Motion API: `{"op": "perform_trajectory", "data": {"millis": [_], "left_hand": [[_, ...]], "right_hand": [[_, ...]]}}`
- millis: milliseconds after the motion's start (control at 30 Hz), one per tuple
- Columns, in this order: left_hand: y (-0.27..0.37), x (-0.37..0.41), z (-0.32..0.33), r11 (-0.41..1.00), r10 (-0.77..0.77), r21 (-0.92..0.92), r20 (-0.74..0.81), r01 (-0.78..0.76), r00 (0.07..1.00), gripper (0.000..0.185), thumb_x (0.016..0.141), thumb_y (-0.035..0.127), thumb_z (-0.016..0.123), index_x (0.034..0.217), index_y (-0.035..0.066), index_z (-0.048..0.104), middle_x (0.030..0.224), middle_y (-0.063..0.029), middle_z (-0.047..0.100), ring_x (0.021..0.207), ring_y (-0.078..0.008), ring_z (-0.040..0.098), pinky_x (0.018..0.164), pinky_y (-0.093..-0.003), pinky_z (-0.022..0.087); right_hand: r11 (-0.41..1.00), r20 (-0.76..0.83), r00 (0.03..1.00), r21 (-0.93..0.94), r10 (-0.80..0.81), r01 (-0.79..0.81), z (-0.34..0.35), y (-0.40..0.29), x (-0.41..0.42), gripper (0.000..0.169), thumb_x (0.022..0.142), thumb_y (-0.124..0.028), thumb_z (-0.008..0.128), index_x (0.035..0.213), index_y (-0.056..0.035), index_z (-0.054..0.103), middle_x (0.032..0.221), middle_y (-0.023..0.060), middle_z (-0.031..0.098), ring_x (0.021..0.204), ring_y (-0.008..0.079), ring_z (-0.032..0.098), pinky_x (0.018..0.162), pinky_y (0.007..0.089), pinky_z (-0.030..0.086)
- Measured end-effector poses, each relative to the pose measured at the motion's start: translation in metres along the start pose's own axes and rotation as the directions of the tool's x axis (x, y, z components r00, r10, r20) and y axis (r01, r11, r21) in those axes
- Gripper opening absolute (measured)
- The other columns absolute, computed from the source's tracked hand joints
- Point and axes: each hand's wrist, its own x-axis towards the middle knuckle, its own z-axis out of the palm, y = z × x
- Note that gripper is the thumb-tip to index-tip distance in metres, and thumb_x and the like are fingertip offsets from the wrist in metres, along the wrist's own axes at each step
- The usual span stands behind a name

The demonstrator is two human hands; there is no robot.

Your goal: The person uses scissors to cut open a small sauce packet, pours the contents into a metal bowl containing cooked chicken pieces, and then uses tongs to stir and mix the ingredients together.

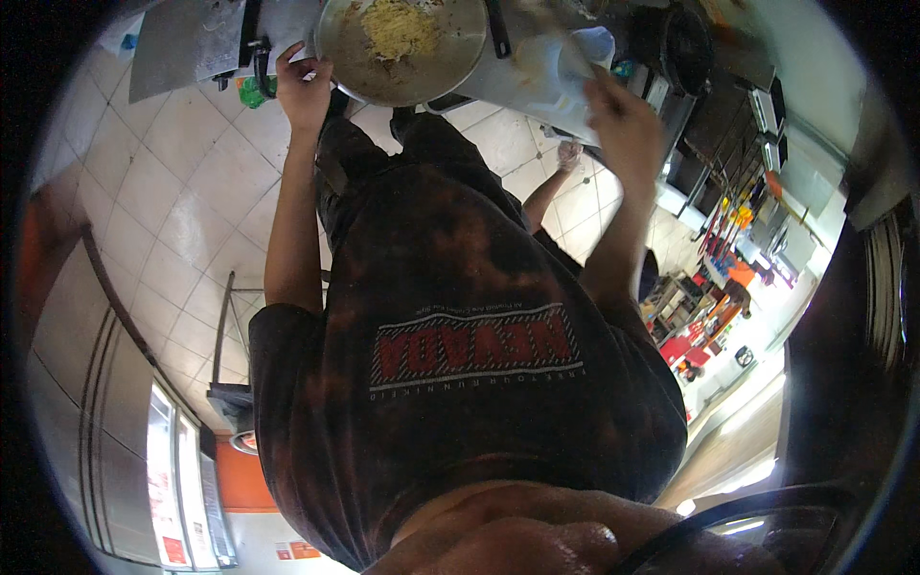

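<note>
A wide metal pan stands at the top of the view, with a heap of yellow shredded or noodle-like food in it and brown residue on its base. My left hand is at the pan's left rim, thumb and fingers curled and seeming to pinch the edge. Off to the right, my right hand grips a long utensil, blurred by motion; its far end cannot be made out. Below that utensil is a translucent plastic container.
A dark handle juts beside the pan. Metal sheet and a green item lie left. A black pot stands right. Another person's gloved hand shows below the counter edge. Shelves with goods stand farther right.
</note>
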Motion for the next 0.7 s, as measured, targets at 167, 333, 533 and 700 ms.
{"op": "perform_trajectory", "data": {"millis": [167,333,533,700], "left_hand": [[0.023,0.014,-0.004,0.968,0.083,0.225,0.118,-0.108,0.990,0.063,0.072,0.009,0.079,0.127,0.008,0.048,0.084,-0.0060,0.066,0.077,-0.0198,0.066,0.076,-0.0340,0.053],[0.040,0.024,-0.011,0.973,0.005,0.223,0.246,-0.062,0.969,0.066,0.072,0.013,0.078,0.128,0.007,0.043,0.088,-0.0066,0.067,0.078,-0.0196,0.065,0.077,-0.0340,0.052],[-0.043,0.046,-0.006,0.994,-0.105,0.075,0.325,0.086,0.940,0.067,0.080,0.007,0.076,0.133,0.004,0.035,0.117,-0.0211,0.061,0.111,-0.0237,0.060,0.090,-0.0360,0.051],[-0.016,0.044,0.005,0.995,0.031,0.081,0.287,-0.057,0.957,0.074,0.074,0.014,0.078,0.131,0.000,0.032,0.105,-0.0224,0.070,0.101,-0.0296,0.069,0.089,-0.0350,0.052]], "right_hand": [[0.969,-0.021,0.983,-0.172,-0.184,0.178,0.159,-0.062,0.047,0.035,0.091,-0.041,0.056,0.110,-0.0158,0.072,0.092,0.0198,0.071,0.089,0.0421,0.068,0.080,0.0489,0.054],[0.972,0.060,0.983,-0.152,-0.175,0.182,0.191,-0.088,0.023,0.031,0.094,-0.038,0.053,0.101,-0.0146,0.072,0.094,0.0218,0.070,0.090,0.0429,0.067,0.077,0.0536,0.054],[0.949,0.021,1.000,-0.315,0.010,-0.003,0.179,-0.060,-0.022,0.029,0.093,-0.035,0.054,0.099,-0.0127,0.071,0.090,0.0200,0.071,0.083,0.0400,0.069,0.072,0.0510,0.056],[0.973,0.010,0.998,-0.219,-0.066,0.067,0.195,-0.065,-0.016,0.033,0.092,-0.034,0.055,0.103,-0.0065,0.068,0.085,0.0224,0.070,0.080,0.0393,0.070,0.071,0.0489,0.057]]}}
